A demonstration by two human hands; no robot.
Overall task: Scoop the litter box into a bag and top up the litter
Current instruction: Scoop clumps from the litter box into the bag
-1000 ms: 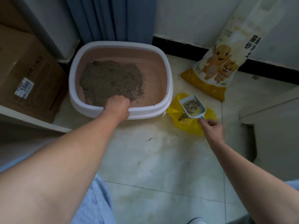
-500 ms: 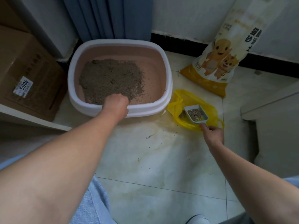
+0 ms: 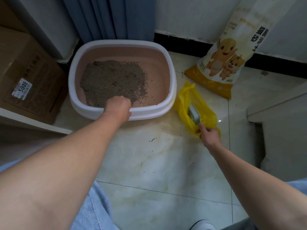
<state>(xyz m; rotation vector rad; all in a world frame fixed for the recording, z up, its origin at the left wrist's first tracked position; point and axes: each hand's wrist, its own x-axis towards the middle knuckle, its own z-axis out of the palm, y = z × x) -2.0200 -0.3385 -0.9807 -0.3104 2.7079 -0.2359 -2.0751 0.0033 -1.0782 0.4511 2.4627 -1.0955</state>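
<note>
A pink litter box [image 3: 169, 70] with a white rim stands on the tiled floor, with grey litter [image 3: 113, 80] heaped in its left half. My left hand [image 3: 118, 107] grips the box's near rim. Right of the box lies an open yellow bag [image 3: 186, 98]. My right hand [image 3: 208, 134] holds the handle of a pale scoop [image 3: 194, 113]. The scoop is tilted on its side inside the bag's mouth. A yellow and white litter sack [image 3: 221, 63] leans on the wall behind the bag.
A cardboard box [image 3: 28, 80] sits left of the litter box, behind a low white ledge [image 3: 33, 122]. Blue curtains [image 3: 109, 19] hang behind. Scattered grains [image 3: 153, 139] and stains mark the tiles. A step edge [image 3: 272, 105] runs at the right.
My right hand has lowered the loaded scoop into the yellow bag and turned it on its side. My left hand has stayed on the box's rim.
</note>
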